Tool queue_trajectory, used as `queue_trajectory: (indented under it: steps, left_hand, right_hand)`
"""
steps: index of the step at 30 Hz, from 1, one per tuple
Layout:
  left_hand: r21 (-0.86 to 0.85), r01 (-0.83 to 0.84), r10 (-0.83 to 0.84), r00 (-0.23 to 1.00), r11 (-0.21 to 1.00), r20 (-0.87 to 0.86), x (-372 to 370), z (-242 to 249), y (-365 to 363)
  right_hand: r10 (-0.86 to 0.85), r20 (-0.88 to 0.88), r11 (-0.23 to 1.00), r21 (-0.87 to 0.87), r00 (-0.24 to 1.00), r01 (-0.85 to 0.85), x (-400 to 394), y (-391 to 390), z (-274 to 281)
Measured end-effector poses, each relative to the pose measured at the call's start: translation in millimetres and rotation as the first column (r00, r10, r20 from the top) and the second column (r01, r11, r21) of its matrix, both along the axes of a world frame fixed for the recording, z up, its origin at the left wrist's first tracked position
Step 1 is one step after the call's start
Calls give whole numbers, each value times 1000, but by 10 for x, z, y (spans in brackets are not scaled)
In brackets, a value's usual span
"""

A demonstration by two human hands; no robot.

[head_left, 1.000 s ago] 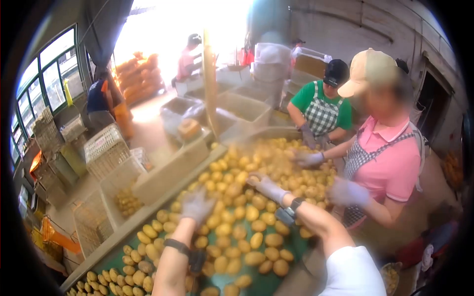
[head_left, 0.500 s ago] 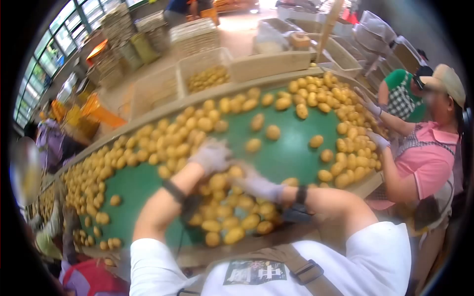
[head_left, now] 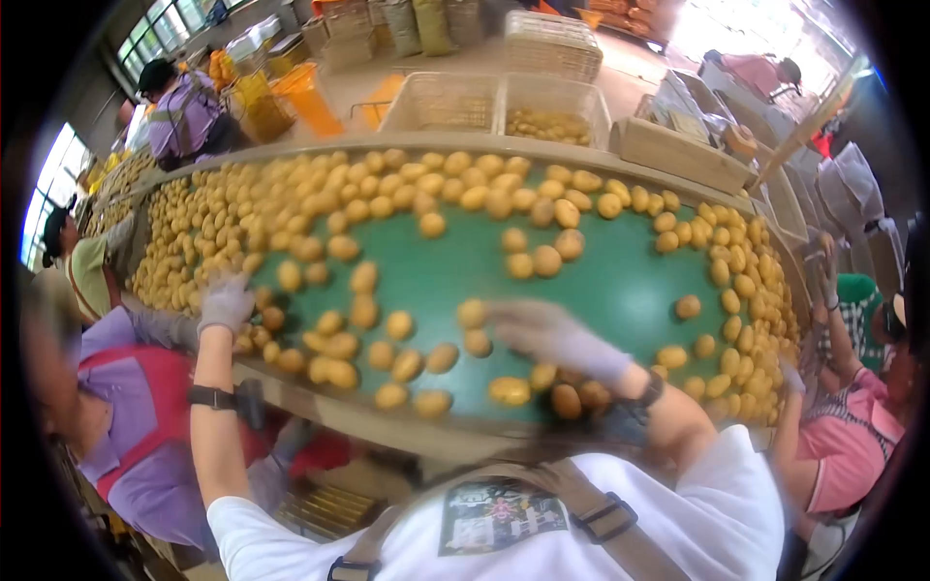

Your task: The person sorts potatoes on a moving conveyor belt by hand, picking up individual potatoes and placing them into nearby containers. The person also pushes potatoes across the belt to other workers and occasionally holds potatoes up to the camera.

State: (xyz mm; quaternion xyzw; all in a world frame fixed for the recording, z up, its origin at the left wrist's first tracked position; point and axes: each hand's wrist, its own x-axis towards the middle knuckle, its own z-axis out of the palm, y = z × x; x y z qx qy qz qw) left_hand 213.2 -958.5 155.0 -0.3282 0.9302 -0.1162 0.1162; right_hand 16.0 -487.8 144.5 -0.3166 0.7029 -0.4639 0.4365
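Observation:
My left hand (head_left: 227, 301), in a pale glove, reaches far to the left, against a pile of potatoes (head_left: 208, 208). Its fingers look extended, though slightly blurred, and I see nothing gripped in them. Over the middle of the green belt, my right hand (head_left: 552, 334) is also gloved. Smeared by motion, its fingers stretch leftward beside a potato (head_left: 472, 312), and nothing shows in its grasp. Several loose potatoes (head_left: 407, 364) lie between the two hands. Under my right wrist are darker, brownish potatoes (head_left: 567, 400).
A raised wooden rim (head_left: 387, 145) borders the green surface (head_left: 620, 281). Beyond it stand a crate of potatoes (head_left: 552, 124) and another crate (head_left: 441, 105). A person in purple and red (head_left: 145, 387) is close on my left; a person in pink (head_left: 843, 436) works at the right.
My view has swung left. My left hand has moved from the middle pile to the far left. The heap between my hands has spread into scattered potatoes.

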Motion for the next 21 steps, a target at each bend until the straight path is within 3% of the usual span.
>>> queue_trajectory:
  steps: [1, 3, 4, 5, 6, 7, 8, 9, 10, 12, 13, 14, 16, 18, 19, 20, 21]
  left_hand:
    - [13, 88, -83, 971, 996, -223, -29, 50, 205]
    - [207, 320, -205, 876, 924, -437, -319, 182, 815]
    - [113, 526, -389, 741, 843, -548, -471, 71, 1143]
    - [58, 745, -577, 561, 665, -594, -541, 22, 1572]
    - [158, 837, -680, 522, 524, -515, -599, 246, 2122]
    - [109, 940, -673, 309, 322, -672, -683, -24, 2476]
    - [155, 962, -560, 257, 223, -788, -694, -220, 2863]
    - [182, 969, -567, 244, 165, -787, -678, -339, 3173]
    - [208, 973, -577, 230, 104, -784, -640, -434, 3336]
    - [247, 963, -547, 265, 107, -794, -596, -651, 3352]
    - [266, 958, -533, 282, 109, -798, -582, -697, 3336]
    - [339, 925, -522, 378, 172, -765, -552, -702, 3236]
    - [468, 833, -484, 553, 296, -678, -457, -714, 2873]
    - [495, 733, -453, 679, 467, -578, -317, -492, 2528]
    - [537, 598, -350, 794, 595, -497, -201, -486, 2363]
    - [364, 675, -408, 702, 641, -584, -32, -735, 2056]
    - [351, 577, -332, 762, 737, -556, 149, -812, 1866]
  right_hand:
    - [-145, -14, 989, -3, 989, 145, -120, 212, -36]
    - [-334, -170, 942, -33, 927, 333, -258, 610, -116]
    - [-370, -218, 928, -31, 903, 372, -300, 792, -211]
    - [-409, -266, 909, -30, 873, 416, -331, 963, -325]
    - [-448, -315, 886, -33, 837, 462, -353, 1077, -373]
    - [-408, -397, 891, 22, 822, 453, -363, 1133, -314]
    - [-364, -473, 891, 75, 803, 448, -366, 1179, -210]
    - [-315, -541, 884, 131, 780, 448, -372, 1202, -147]
    - [-317, -669, 889, 39, 672, 457, -437, 1191, -195]
    - [-315, -863, 895, -133, 394, 426, -737, 1136, -299]
    - [-315, -826, 887, -80, 468, 456, -892, 1022, -183]
    - [-321, -779, 876, -29, 538, 481, -1055, 852, -68]
    - [-279, -848, 900, -67, 451, 431, -1446, 587, -226]
    - [111, -833, 824, 381, 542, 418, -1880, 409, -528]
    - [40, -866, 827, 309, 499, 470, -1884, 332, -579]
    - [-28, -891, 823, 236, 452, 517, -1834, 271, -621]
    - [-40, -865, 828, 252, 501, 501, -1847, 254, -672]
